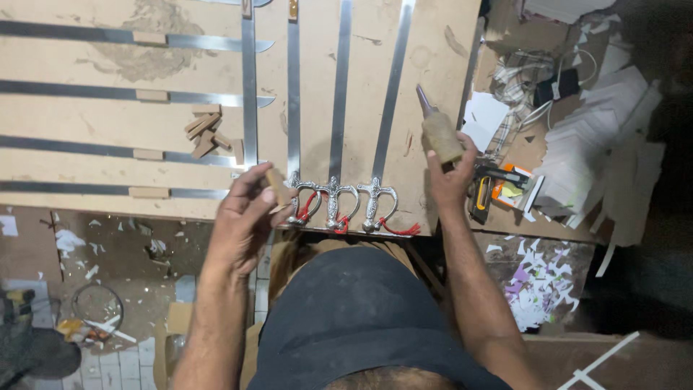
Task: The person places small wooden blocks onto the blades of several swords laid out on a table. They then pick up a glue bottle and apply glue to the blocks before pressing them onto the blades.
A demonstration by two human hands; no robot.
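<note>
My left hand [244, 217] pinches a small wooden block [276, 185] just left of the sword hilts. My right hand [449, 179] grips a dusty glue bottle [440, 133] with a dark pointed nozzle, held upright over the board's right side. Three swords with ornate silver hilts [339, 206] and red tassels [401, 230] lie side by side on the wooden board [94, 115], blades [339, 79] pointing away from me. A fourth blade [249, 87] lies left of them.
Several more blades [94, 92] with wooden blocks glued on lie crosswise at the left. A small pile of wooden blocks [209, 133] sits mid-board. At the right are a yellow utility knife [482, 193], cables, cloth and stacked white paper pieces [599, 144]. Scraps litter the floor.
</note>
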